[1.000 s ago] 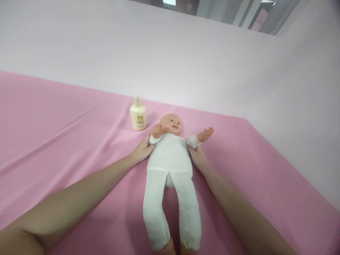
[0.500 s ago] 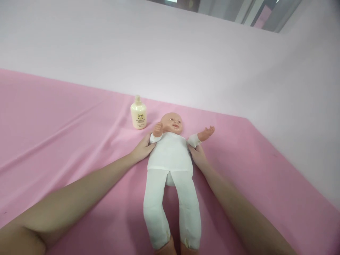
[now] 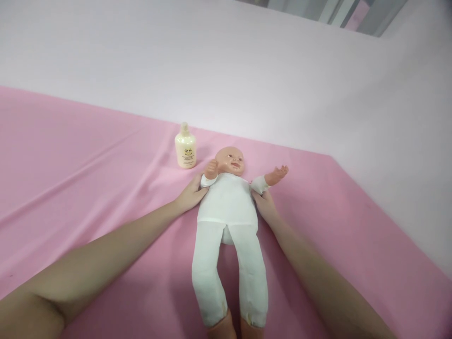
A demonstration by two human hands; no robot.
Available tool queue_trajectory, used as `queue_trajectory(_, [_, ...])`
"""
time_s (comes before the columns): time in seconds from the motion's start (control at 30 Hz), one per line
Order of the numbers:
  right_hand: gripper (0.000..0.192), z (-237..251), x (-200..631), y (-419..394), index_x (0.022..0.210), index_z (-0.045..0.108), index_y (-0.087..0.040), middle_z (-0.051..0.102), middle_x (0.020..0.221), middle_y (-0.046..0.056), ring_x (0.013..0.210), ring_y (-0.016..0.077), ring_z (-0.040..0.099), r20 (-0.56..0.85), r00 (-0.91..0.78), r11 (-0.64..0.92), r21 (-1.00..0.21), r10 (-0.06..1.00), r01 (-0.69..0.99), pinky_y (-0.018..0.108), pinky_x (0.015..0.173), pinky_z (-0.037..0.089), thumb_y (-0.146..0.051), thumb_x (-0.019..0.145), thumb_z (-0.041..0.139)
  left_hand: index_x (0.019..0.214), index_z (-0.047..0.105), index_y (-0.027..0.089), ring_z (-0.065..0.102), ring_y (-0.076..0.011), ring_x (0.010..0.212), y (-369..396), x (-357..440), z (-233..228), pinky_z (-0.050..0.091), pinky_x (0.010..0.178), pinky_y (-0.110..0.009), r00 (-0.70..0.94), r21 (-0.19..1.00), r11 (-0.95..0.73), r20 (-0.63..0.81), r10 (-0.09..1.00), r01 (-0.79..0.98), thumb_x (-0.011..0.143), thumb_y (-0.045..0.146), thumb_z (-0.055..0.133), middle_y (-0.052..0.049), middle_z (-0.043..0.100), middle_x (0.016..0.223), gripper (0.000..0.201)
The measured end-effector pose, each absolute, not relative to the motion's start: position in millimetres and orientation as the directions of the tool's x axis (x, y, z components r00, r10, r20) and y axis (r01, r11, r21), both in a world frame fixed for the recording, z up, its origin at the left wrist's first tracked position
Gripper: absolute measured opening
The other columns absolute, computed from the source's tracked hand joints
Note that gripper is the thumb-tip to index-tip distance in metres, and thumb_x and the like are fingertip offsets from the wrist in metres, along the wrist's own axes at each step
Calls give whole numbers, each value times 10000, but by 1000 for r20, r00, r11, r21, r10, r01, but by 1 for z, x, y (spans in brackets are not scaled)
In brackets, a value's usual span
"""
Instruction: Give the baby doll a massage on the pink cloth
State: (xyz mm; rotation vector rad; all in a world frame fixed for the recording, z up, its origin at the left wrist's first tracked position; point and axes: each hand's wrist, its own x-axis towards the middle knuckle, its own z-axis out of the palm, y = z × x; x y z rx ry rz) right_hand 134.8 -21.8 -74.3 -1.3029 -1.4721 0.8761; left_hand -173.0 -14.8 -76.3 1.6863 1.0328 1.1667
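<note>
As the doll point(image 3: 228, 207) lies face-up mid-sheet, left hand point(image 3: 189, 197) and right hand point(image 3: 264, 207) cup its sides (2 open palms, steadying it), bottle point(image 3: 185, 150) beside.

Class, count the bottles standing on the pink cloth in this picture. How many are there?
1. A cream bottle stands upright on the pink cloth, just beyond the doll, near its head.

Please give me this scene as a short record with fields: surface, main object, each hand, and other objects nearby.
surface: pink cloth, slightly wrinkled
main object: baby doll in white suit, lying on its back, head away from the camera
left hand: at the doll's side, under its raised arm, touching the suit
right hand: at the doll's other side, below its outstretched arm
other objects: cream bottle, upright, beside the doll's head
</note>
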Motion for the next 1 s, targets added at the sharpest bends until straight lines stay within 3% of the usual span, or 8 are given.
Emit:
queue_trajectory(0.4, [441, -72, 135, -23, 1157, 696, -149, 764, 1191, 145, 1149, 340, 676, 155, 23, 141, -943, 988, 303, 474, 1044, 517, -533, 956, 614, 1500, 513, 211, 613, -357, 1360, -15, -174, -76, 491, 1169, -538, 244, 930, -325, 280, 929, 172, 998, 420, 649, -128, 635, 1491, 560])
queue_trajectory(0.73, [538, -75, 136, -20, 1175, 727, -248, 773, 1202, 121, 1232, 431, 688, 191, 36, 173, -942, 981, 287, 598, 1128, 539, -690, 876, 666, 1533, 488, 210, 569, -370, 1423, -15, -173, -75, 447, 1218, -565, 248, 921, -344, 295, 923, 185, 993, 418, 650, -134, 599, 1549, 601])
queue_trajectory(1.0, [511, -76, 137, -18, 1144, 734, -266, 787, 1199, 102, 1217, 435, 698, 199, 34, 180, -937, 979, 299, 618, 1121, 540, -694, 871, 680, 1515, 510, 206, 611, -370, 1362, -17, -172, -69, 498, 1174, -547, 251, 917, -354, 305, 919, 184, 987, 424, 659, -124, 647, 1486, 591])
